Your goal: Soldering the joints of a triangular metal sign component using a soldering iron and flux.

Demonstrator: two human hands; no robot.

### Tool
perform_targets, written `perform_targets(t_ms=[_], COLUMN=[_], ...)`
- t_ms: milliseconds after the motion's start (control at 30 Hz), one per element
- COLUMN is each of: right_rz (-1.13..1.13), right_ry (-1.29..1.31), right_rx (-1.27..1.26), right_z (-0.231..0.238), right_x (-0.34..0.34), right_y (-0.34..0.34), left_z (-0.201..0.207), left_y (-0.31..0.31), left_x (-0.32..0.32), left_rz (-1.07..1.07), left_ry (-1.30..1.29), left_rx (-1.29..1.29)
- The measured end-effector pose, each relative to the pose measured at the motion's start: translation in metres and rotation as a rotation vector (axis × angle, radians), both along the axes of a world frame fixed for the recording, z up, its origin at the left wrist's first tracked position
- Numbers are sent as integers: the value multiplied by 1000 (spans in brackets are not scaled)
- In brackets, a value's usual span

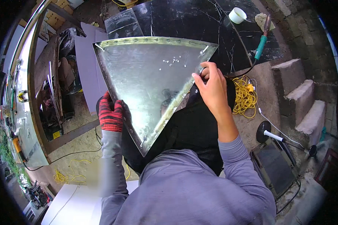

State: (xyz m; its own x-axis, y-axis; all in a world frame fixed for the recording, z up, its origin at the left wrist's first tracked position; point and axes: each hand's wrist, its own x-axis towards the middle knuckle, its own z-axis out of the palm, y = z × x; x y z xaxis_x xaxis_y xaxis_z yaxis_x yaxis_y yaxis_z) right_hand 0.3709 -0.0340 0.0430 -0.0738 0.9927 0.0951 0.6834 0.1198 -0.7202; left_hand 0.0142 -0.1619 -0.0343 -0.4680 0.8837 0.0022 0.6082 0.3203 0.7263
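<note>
A triangular sheet-metal panel (139, 75) with raised edges and a curved far side lies across my lap. Wearing a red and black striped glove, my left hand (111, 115) is closed around its left edge. My bare right hand (213, 88) is at the right edge near the far corner, thumb and fingers pinched together. What lies between those fingertips is too small and covered to make out. Each corner carries an upright bolt, such as the far right bolt (204, 50). Several small shiny bits (172, 60) are scattered on the panel's surface.
Beyond the panel is a black marbled slab (172, 18) with a white cup (237, 15) and a teal-handled soldering iron (260, 47). Coiled yellow cord (245, 98) lies at right, before stone steps (303, 93). A metal-topped bench (24, 135) stands left; a floodlight-like panel (276, 168) sits lower right.
</note>
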Motion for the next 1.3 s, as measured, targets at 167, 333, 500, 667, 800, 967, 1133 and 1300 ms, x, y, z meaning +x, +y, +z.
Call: perform_targets(t_ms=[167,333,500,667,800,967,1133,1300], right_rz=[64,116,246,453,495,524,529,522], right_ry=[13,-40,-157,-272,-344,-372,-407,-364], right_rx=[46,143,317,407,361,358,363,388], right_z=[-3,-1,10,-5,-6,-8,-6,-5], right_x=[4,-1,-23,-49,-53,-56,-58,-59], right_y=[15,27,42,70,75,79,80,77], left_z=[41,35,30,42,49,48,29,-7], left_y=[-9,-36,-48,-49,-52,-49,-45,-42], left_x=[45,61,76,72,66,52,22,2], left_rz=[157,225,219,229,180,145,73,45], left_ry=[-262,-385,-483,-614,-620,-544,-211,-84], left_rx=[-90,-71,-7,5,-8,95,194,228])
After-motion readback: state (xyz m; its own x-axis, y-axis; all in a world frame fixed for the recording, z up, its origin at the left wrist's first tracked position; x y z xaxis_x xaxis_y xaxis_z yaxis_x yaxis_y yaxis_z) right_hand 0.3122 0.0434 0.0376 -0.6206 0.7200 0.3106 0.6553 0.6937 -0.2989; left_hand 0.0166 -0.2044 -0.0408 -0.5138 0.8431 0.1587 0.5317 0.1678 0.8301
